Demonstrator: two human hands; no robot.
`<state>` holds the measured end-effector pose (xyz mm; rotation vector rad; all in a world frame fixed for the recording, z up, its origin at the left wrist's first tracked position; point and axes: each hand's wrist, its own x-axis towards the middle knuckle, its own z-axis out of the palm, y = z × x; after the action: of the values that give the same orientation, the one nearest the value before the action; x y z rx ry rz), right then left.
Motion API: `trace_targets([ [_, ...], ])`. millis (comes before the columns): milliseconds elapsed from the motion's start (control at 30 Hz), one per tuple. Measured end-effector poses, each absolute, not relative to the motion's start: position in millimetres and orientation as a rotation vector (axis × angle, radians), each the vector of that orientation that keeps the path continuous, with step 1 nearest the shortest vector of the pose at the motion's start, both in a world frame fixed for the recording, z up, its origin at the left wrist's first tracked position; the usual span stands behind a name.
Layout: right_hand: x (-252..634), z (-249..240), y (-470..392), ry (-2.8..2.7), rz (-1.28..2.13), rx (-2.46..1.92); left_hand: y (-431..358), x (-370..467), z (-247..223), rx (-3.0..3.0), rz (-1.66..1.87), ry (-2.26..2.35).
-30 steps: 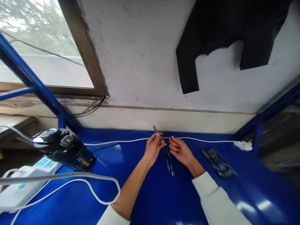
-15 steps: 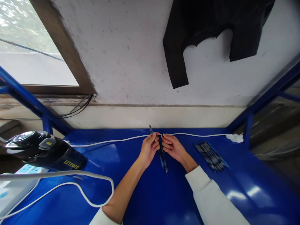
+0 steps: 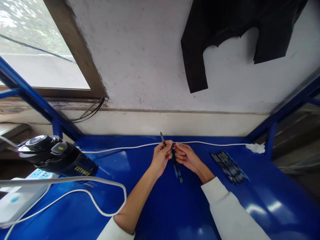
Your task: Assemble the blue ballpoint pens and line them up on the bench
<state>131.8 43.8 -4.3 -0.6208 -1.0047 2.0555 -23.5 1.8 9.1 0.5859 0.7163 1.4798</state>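
Note:
My left hand (image 3: 162,156) is closed around a dark pen (image 3: 162,137), whose tip sticks up above the fingers. Close beside it, my right hand (image 3: 184,155) has its fingertips pinched near a small dark part, too small to make out. Below and between the hands, a couple of dark blue pens (image 3: 178,171) lie on the blue table (image 3: 175,210). To the right lies a row of several similar pens (image 3: 230,167).
A black bottle (image 3: 67,160) leans at the left beside a white power strip (image 3: 25,196). A white cable (image 3: 125,147) runs behind the hands to a crumpled white tissue (image 3: 255,148). Another cable loop touches my left forearm. Black cloth (image 3: 195,66) hangs on the wall.
The whole view has shifted slightly, so things appear farther right. The pen in my left hand has tilted a little, and both hands remain close together.

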Motion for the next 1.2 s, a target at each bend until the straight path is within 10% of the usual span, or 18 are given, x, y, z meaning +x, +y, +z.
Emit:
trace_targets([
  [1200, 129.6, -4.8, 43.1, -1.031, 1.911, -0.586, 3.9, -33.7, 12.9, 0.534, 1.578, 0.703],
])
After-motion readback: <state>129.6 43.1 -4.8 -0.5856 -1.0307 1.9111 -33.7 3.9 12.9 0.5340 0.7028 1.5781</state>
